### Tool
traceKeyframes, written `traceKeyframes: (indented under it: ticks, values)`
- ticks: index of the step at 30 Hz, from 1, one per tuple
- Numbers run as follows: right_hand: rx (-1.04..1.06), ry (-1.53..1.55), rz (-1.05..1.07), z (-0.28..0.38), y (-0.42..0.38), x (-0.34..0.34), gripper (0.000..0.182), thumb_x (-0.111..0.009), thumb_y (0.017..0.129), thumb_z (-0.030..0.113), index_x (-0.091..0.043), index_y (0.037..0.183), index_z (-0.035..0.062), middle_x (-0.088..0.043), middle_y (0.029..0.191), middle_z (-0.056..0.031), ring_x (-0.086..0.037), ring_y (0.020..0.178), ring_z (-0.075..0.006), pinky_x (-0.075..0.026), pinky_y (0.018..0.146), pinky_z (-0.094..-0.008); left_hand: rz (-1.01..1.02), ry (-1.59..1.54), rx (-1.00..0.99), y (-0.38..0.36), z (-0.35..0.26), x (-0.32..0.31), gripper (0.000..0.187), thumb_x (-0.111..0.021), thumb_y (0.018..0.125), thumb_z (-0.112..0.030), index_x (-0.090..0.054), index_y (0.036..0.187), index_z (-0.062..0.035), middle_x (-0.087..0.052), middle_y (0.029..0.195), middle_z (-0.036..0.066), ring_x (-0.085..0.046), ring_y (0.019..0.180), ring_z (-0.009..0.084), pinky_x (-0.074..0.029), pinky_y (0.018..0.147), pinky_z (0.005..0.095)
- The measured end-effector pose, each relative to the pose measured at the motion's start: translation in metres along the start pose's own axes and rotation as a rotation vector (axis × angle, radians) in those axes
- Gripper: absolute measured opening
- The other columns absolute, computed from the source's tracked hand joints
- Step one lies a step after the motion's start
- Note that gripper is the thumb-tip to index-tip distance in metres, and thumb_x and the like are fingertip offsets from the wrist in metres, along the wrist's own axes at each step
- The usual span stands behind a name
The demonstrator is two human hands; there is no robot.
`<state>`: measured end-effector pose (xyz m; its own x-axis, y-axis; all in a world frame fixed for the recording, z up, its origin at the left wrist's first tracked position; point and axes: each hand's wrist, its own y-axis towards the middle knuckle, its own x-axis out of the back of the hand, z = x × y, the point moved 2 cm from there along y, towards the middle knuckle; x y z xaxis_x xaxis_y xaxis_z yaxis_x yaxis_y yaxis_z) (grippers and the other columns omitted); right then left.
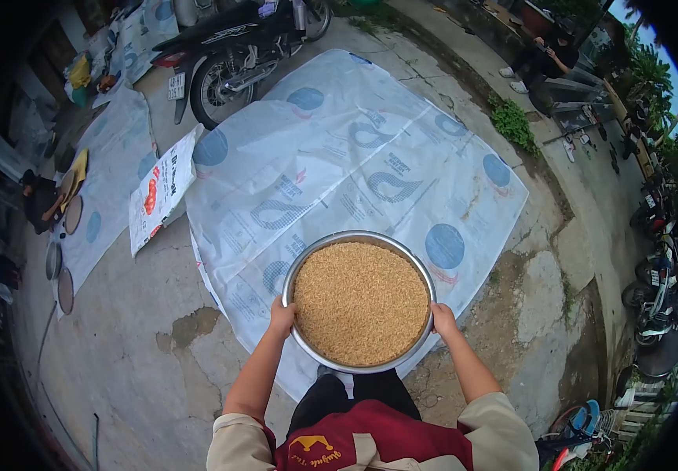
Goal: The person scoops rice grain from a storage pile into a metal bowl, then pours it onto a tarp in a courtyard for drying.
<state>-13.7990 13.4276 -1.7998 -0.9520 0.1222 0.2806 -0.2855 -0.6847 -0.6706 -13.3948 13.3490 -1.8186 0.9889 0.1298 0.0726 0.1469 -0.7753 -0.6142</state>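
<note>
A round metal tray [431, 276] full of golden-brown grain [360, 304] is held level in front of my body. My left hand [282, 316] grips its rim on the left side, and my right hand [443, 319] grips the rim on the right side. The fingertips under the tray are hidden. Below and beyond the tray, a white plastic sheet [339, 180] with blue printed marks lies spread on the concrete. A white sack [168, 191] with red print lies along the sheet's left edge.
A motorbike [233, 74] stands behind the sheet. At the left, a person [39, 202] is beside another sheet [115, 180] with round trays [74, 213]. Another person [551, 61] sits at the upper right. Parked motorbikes [657, 290] line the right side.
</note>
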Motion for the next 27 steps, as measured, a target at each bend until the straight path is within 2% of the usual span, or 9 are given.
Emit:
traceKeyframes:
  ticks: [5,7,8,10,11,13,19,25,27]
  values:
    - [-0.011,-0.018,-0.006,0.031,0.186,-0.002,0.04,-0.036,0.089,0.034,-0.05,0.073,0.0003,-0.045,0.05,-0.0043,-0.04,0.033,-0.013,-0.032,0.029,-0.0261,-0.062,0.019,-0.022,0.155,-0.004,-0.063,0.048,-0.048,0.065,0.007,-0.04,0.113,0.0031,-0.054,0.095,0.015,-0.056,0.082,0.0248,-0.048,0.07,0.0335]
    - [0.137,-0.245,-0.097,0.025,0.266,-0.004,0.043,-0.035,0.089,0.034,-0.053,0.075,-0.0031,-0.052,0.056,-0.0112,-0.05,0.042,-0.0207,-0.04,0.04,-0.0326,-0.08,0.037,-0.047,0.204,-0.004,-0.088,0.054,-0.049,0.068,0.006,-0.035,0.12,0.0014,-0.052,0.102,0.016,-0.055,0.088,0.0248,-0.047,0.074,0.0329]
    - [0.128,-0.252,-0.079,0.027,0.301,-0.007,0.043,-0.035,0.089,0.034,-0.053,0.075,-0.0031,-0.052,0.056,-0.0112,-0.05,0.042,-0.0207,-0.04,0.04,-0.0326,-0.064,0.082,-0.06,0.232,-0.001,-0.098,0.063,-0.048,0.07,0.005,-0.027,0.129,-0.0007,-0.046,0.115,0.018,-0.051,0.099,0.0253,-0.044,0.082,0.0316]
    - [0.302,-0.36,-0.197,0.041,0.362,-0.011,0.046,-0.036,0.088,0.033,-0.056,0.079,-0.0075,-0.057,0.068,-0.0205,-0.056,0.062,-0.0312,-0.044,0.061,-0.0401,-0.099,0.158,-0.084,0.285,0.003,-0.117,0.065,-0.047,0.071,0.005,-0.023,0.131,-0.0015,-0.043,0.119,0.019,-0.048,0.103,0.0252,-0.042,0.084,0.0306]
    - [0.283,-0.367,-0.179,0.052,0.383,-0.016,0.046,-0.036,0.088,0.033,-0.056,0.079,-0.0075,-0.057,0.068,-0.0205,-0.056,0.062,-0.0312,-0.044,0.061,-0.0401,-0.113,0.234,-0.115,0.306,0.004,-0.124,0.068,-0.047,0.071,0.005,-0.019,0.133,-0.0024,-0.04,0.123,0.019,-0.046,0.107,0.0251,-0.04,0.087,0.0296]
    - [0.094,-0.34,-0.135,0.071,0.429,-0.023,0.049,-0.036,0.087,0.034,-0.057,0.08,-0.0099,-0.057,0.078,-0.0264,-0.055,0.079,-0.0387,-0.039,0.076,-0.0429,-0.071,0.255,-0.073,0.353,0.005,-0.136,0.071,-0.047,0.073,0.004,-0.014,0.135,-0.0041,-0.036,0.128,0.019,-0.043,0.111,0.0243,-0.038,0.089,0.028]
    - [0.041,-0.525,-0.213,0.092,0.544,-0.05,0.051,-0.035,0.087,0.035,-0.058,0.08,-0.0093,-0.057,0.082,-0.0282,-0.054,0.081,-0.0412,-0.04,0.074,-0.0431,-0.021,0.21,0.056,0.476,0.002,-0.166,0.069,-0.046,0.073,0.004,-0.016,0.135,-0.0062,-0.039,0.126,0.017,-0.047,0.105,0.0234,-0.041,0.085,0.0282]
    - [-0.082,-0.564,-0.135,0.121,0.615,-0.069,0.046,-0.038,0.086,0.031,-0.058,0.084,-0.0098,-0.055,0.088,-0.0306,-0.053,0.087,-0.0419,-0.041,0.078,-0.0434,-0.071,0.283,0.238,0.55,-0.025,-0.185,0.07,-0.048,0.07,0.001,-0.019,0.134,-0.0048,-0.043,0.122,0.02,-0.048,0.105,0.026,-0.041,0.084,0.0323]
    - [-0.111,-0.562,-0.144,0.119,0.638,-0.073,0.045,-0.039,0.086,0.031,-0.058,0.083,-0.0098,-0.055,0.088,-0.0304,-0.054,0.086,-0.0417,-0.041,0.078,-0.0434,-0.043,0.253,0.362,0.561,-0.046,-0.193,0.072,-0.047,0.07,0.002,-0.017,0.135,-0.0069,-0.042,0.123,0.02,-0.05,0.101,0.0292,-0.046,0.076,0.0354]
